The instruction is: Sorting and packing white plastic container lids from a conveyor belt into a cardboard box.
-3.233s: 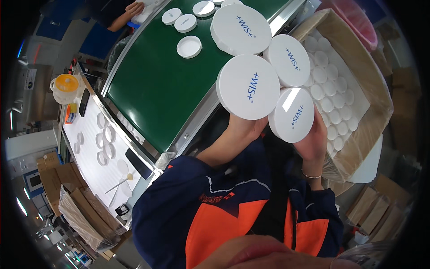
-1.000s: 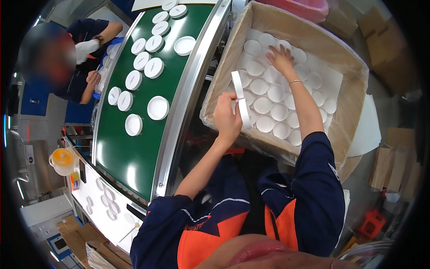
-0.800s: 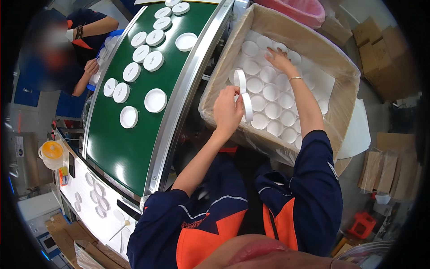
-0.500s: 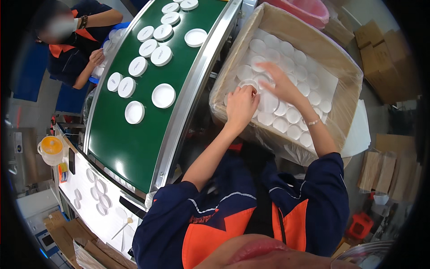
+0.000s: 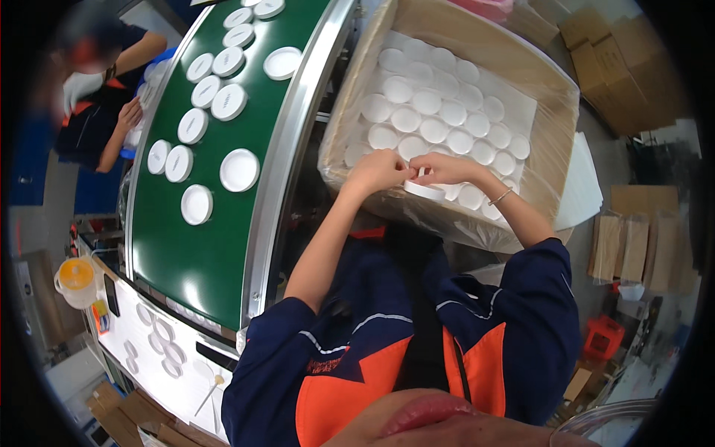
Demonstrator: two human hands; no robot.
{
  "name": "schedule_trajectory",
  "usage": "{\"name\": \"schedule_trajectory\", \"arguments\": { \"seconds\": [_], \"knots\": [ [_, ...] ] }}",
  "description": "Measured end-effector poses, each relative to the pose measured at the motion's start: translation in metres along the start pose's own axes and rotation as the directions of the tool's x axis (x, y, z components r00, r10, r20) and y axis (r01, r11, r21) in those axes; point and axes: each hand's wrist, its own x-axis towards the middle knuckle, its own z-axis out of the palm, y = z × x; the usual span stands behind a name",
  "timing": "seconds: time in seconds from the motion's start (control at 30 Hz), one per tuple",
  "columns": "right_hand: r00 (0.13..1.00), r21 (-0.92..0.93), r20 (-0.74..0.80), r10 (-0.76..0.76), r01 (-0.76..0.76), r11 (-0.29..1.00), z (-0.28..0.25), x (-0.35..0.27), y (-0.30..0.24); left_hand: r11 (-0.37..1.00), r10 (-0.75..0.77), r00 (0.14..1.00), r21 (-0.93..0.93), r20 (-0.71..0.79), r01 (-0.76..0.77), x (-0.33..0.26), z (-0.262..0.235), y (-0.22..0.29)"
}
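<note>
A round white lid [image 5: 425, 191] is tilted at the near edge of the lined cardboard box [image 5: 552, 165]. My left hand [image 5: 380, 170] is closed, its fingertips pinched at the lid's rim on the left. From the other side my right hand [image 5: 447, 170] reaches in, fingers curled and pressed to the same rim, a bracelet on the wrist. The two sets of fingertips nearly touch, and they partly hide the lid. Beneath and beyond them, rows of white lids [image 5: 434, 130] lie in the box, which is lined with clear plastic.
To the left runs a green conveyor belt [image 5: 165, 242] with several white lids, along a metal rail [image 5: 269, 195]. A co-worker's hand [image 5: 129, 114] is across the belt. A lit white table [image 5: 138, 343] bears rings. Stacked cartons [image 5: 622, 71] and a red container [image 5: 603, 337] are at right.
My right hand, blurred and raised apart over the rows before, has come down to meet my left. Both hands are now nearer the box's front edge. The whole view has shifted slightly.
</note>
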Motion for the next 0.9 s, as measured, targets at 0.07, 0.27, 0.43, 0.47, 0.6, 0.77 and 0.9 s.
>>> {"name": "schedule_trajectory", "arguments": {
  "seconds": [0.07,0.27,0.43,0.47,0.6,0.77,0.9],
  "knots": [
    [0.990,-0.059,-0.141,0.008,-0.017,0.998,-0.020,-0.014,0.013,0.978,0.157,0.871,-0.052,-0.465,-0.204,-0.007,0.006,0.003],
    [0.675,-0.652,-0.722,-0.151,-0.592,0.474,-0.153,-0.117,0.112,0.968,0.249,0.710,0.180,-0.658,-0.173,-0.003,0.004,0.018],
    [0.708,-0.725,-0.688,-0.161,-0.681,0.103,-0.188,-0.157,0.176,0.991,0.128,0.813,0.034,-0.567,-0.133,-0.001,0.002,0.022],
    [0.694,-0.705,-0.708,-0.128,-0.706,0.067,-0.190,-0.156,0.187,0.990,0.140,0.813,0.052,-0.565,-0.134,0.002,0.000,0.024],
    [0.681,-0.689,-0.723,-0.115,-0.723,0.052,-0.195,-0.168,0.221,0.991,0.135,0.832,0.064,-0.538,-0.119,0.010,-0.005,0.032],
    [0.604,-0.619,-0.785,-0.141,-0.773,0.138,-0.186,-0.162,0.230,0.996,0.071,0.844,-0.004,-0.531,-0.087,0.002,0.002,0.033],
    [0.534,-0.534,-0.842,-0.073,-0.806,0.256,-0.175,-0.148,0.236,0.998,0.027,0.864,-0.036,-0.503,-0.052,0.004,0.000,0.035]
  ]
}}
